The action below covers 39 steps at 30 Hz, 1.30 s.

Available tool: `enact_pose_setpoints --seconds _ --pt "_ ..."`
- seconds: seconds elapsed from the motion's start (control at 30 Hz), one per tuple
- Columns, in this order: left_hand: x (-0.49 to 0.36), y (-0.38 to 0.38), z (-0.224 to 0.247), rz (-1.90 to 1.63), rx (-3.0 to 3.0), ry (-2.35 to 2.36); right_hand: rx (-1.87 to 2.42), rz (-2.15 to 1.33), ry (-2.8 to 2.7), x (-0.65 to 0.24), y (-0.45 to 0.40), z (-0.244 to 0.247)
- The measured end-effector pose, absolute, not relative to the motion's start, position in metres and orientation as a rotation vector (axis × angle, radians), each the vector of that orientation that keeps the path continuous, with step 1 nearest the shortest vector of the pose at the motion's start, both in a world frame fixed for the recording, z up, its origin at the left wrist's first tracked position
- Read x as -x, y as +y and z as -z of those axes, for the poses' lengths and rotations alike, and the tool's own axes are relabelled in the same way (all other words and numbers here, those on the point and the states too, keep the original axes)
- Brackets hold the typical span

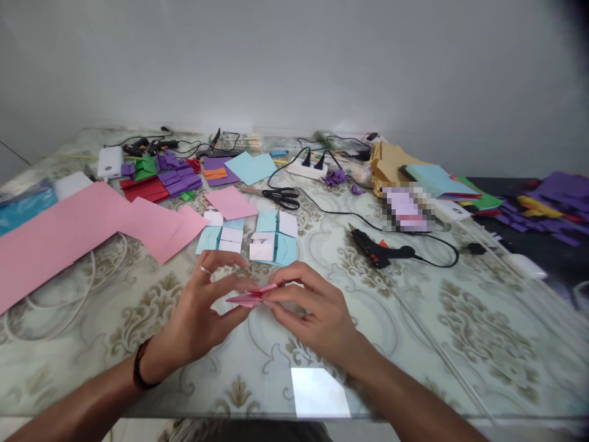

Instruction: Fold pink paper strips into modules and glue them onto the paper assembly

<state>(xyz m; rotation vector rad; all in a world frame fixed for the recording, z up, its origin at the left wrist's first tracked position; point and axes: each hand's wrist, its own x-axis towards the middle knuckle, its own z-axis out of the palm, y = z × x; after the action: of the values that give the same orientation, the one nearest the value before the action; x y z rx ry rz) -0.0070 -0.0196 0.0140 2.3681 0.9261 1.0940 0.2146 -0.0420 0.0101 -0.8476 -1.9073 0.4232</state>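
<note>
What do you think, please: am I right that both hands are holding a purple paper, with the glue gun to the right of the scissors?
Not quite: in the head view, the held paper is pink, not purple; the rest stands.

One camera, worn on the head, looks forward and down from the near side of the table, with the left hand and the right hand close by, around mid-view, and the wall across the top, farther off
</note>
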Motion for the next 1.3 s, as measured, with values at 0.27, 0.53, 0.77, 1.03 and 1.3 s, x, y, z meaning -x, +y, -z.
enact_pose_setpoints --seconds 0.27,0.53,0.77,1.03,1.3 --pt "0.006 -0.024 -0.016 -1.156 -2.467 0.916 0.845 -0.386 -1.927 -0.214 -0.044 -0.011" --pt "0.008 -0.024 -0.017 -1.134 -2.375 0.867 0.803 -0.41 -1.892 -0.214 -0.042 -0.012" --pt "0.003 -0.023 -0.017 -1.148 -2.392 0.8 0.821 -0.485 -1.9 -0.211 -0.044 -0.01" --pt "0.0 -0.03 -0.017 -1.111 -2.273 0.818 0.869 -0.61 -1.877 -0.211 -0.047 -0.011" --pt "0.008 -0.025 -0.026 -1.103 -2.123 0.86 0.895 -0.585 -1.835 -0.218 -0.043 -0.014"
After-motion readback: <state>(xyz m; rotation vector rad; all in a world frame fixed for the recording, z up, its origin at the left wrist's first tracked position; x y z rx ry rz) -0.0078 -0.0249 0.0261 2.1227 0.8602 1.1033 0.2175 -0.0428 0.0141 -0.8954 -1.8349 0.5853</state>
